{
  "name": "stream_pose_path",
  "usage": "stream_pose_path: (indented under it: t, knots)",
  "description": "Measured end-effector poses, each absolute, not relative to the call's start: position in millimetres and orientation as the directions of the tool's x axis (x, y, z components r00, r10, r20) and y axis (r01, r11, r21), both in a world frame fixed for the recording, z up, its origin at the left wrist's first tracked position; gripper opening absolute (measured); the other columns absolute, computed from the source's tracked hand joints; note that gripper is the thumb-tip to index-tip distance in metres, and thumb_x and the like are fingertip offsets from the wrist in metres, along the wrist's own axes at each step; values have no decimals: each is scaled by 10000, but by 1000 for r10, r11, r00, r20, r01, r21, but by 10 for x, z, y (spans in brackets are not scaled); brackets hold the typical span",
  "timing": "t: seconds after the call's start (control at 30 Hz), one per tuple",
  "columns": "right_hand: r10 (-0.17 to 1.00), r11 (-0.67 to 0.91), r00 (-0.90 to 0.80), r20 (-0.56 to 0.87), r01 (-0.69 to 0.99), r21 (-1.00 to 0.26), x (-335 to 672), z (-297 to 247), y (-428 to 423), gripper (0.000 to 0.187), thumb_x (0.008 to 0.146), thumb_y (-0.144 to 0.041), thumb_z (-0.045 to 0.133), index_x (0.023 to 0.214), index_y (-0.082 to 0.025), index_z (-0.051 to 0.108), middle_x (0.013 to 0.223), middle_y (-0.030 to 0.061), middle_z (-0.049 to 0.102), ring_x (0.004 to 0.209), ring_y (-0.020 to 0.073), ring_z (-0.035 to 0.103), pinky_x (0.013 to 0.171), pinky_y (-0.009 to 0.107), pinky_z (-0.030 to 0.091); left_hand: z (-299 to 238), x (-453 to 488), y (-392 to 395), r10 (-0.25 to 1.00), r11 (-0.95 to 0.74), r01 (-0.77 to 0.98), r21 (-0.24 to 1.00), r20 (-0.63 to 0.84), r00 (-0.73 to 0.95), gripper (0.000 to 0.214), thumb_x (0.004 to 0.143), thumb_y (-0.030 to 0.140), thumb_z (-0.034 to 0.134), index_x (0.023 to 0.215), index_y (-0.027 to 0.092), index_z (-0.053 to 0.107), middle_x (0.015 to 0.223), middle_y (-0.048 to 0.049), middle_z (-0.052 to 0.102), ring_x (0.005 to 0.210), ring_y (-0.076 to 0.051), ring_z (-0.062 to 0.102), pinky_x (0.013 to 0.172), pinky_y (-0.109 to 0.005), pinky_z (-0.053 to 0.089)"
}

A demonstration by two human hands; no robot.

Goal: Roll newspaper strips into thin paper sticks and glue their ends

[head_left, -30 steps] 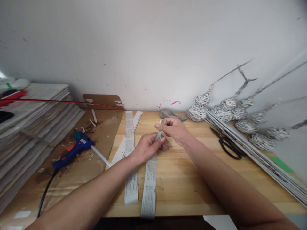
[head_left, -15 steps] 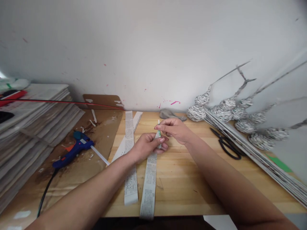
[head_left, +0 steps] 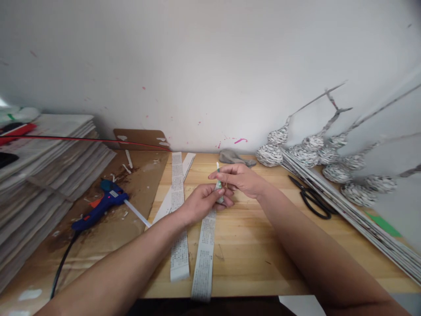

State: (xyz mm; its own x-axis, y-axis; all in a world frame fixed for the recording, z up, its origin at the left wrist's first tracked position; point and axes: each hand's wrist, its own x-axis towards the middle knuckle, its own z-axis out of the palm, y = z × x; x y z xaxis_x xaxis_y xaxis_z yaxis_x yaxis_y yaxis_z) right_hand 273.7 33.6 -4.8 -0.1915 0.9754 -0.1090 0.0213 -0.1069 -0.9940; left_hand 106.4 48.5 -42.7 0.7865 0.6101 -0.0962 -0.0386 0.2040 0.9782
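My left hand (head_left: 203, 201) and my right hand (head_left: 239, 178) meet over the wooden table (head_left: 256, 245), both pinching the rolled upper end of a newspaper strip (head_left: 205, 245). The strip's top is twisted into a thin point with a green tint that sticks up above my right fingers. Its flat printed tail runs toward me and hangs over the table's front edge. A second flat newspaper strip (head_left: 178, 219) lies just left of it, partly under my left forearm.
A blue glue gun (head_left: 100, 206) with a white stick rests on brown cardboard at left, beside stacked newspapers (head_left: 42, 175). Black scissors (head_left: 312, 197), paper-wrapped gourd shapes (head_left: 272, 151) and paper rods sit at right. A grey rag (head_left: 232, 156) lies by the wall.
The rolled tip has grown a little longer above my right fingers and the strip's tail has drawn slightly up the table. Both hands stay in nearly the same place.
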Motion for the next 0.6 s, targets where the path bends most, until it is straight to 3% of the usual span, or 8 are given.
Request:
stream_pose_path:
  t: [0.17, 0.37, 0.5, 0.6]
  knots:
    - [987, -94, -136, -87, -46, -995, 2707, -100, 350, 337, 650, -394, 788, 592, -153, 561, 447, -63, 467, 373, 47, 365, 368, 202, 249, -446, 1081, 474, 627, 181, -24, 983, -97, 773, 366, 839, 453, 602, 925, 107, 685, 901, -123, 727, 860, -191, 677, 784, -318, 532]
    - [999, -50, 11, -50, -60, -997, 2670, -124, 369, 414, 571, -383, 837, 554, -165, 486, 451, -92, 387, 379, 27, 294, 361, 196, 179, -441, 1075, 459, 620, 176, -13, 984, -100, 778, 373, 835, 449, 607, 954, 105, 688, 904, -125, 728, 858, -192, 677, 782, -313, 527]
    - [983, -83, -164, -83, 7, -997, 2738, -72, 346, 326, 692, -446, 750, 720, -141, 638, 546, -43, 522, 418, 44, 393, 390, 197, 262, -427, 1069, 473, 617, 198, -18, 980, -110, 779, 379, 832, 456, 608, 951, 105, 685, 885, -125, 728, 846, -189, 678, 773, -310, 526]
    - [963, -88, -251, -94, 34, -996, 2775, -62, 334, 303, 721, -415, 734, 796, -126, 687, 547, -30, 543, 445, 57, 428, 409, 199, 290, -428, 1070, 477, 616, 190, -19, 982, -104, 781, 368, 830, 452, 612, 955, 113, 683, 888, -119, 728, 855, -187, 676, 776, -308, 526]
